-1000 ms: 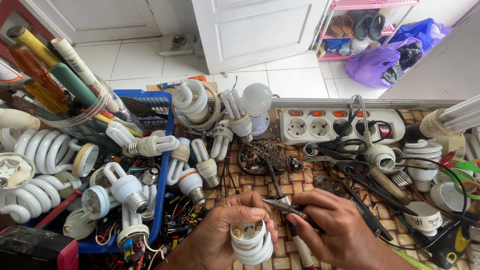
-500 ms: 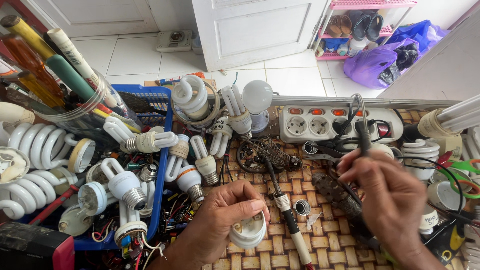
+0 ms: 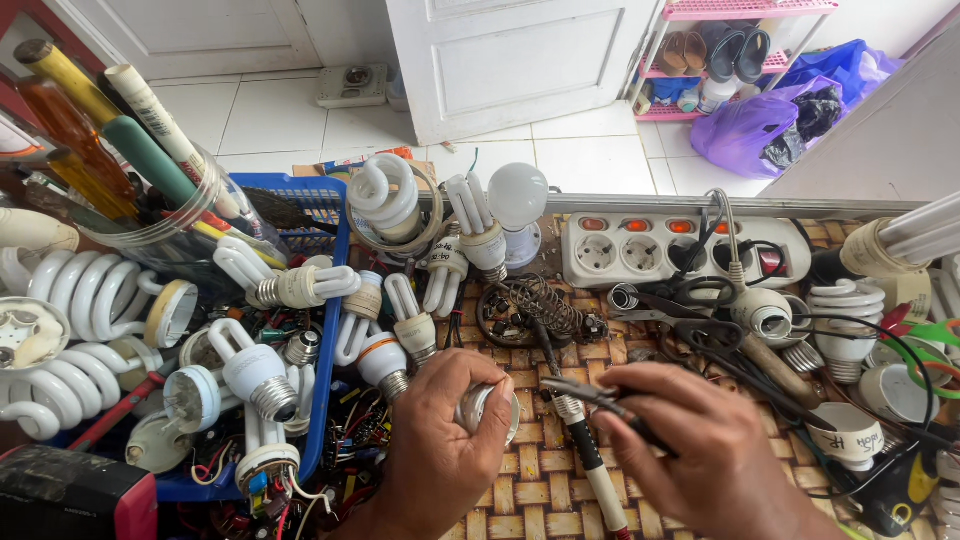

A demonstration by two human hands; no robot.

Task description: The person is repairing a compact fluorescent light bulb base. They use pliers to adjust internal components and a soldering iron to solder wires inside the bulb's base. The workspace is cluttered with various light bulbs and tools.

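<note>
My left hand grips a small round lamp base, white and silvery, low over the woven mat. My right hand is closed on dark-handled pliers. Their jaws point left and end a short way from the lamp base. A soldering iron with a pale handle lies on the mat between my hands, partly under the pliers. Its coiled wire stand sits just behind.
A blue basket on the left holds several spiral lamps and loose wires. Behind it stands a clear jar of screwdrivers. A white power strip, scissors, more lamp bases and cables crowd the right side.
My right hand was up by the scissors and has come back down and left, with the pliers aimed at the lamp base. My left hand has turned the base and raised it slightly.
</note>
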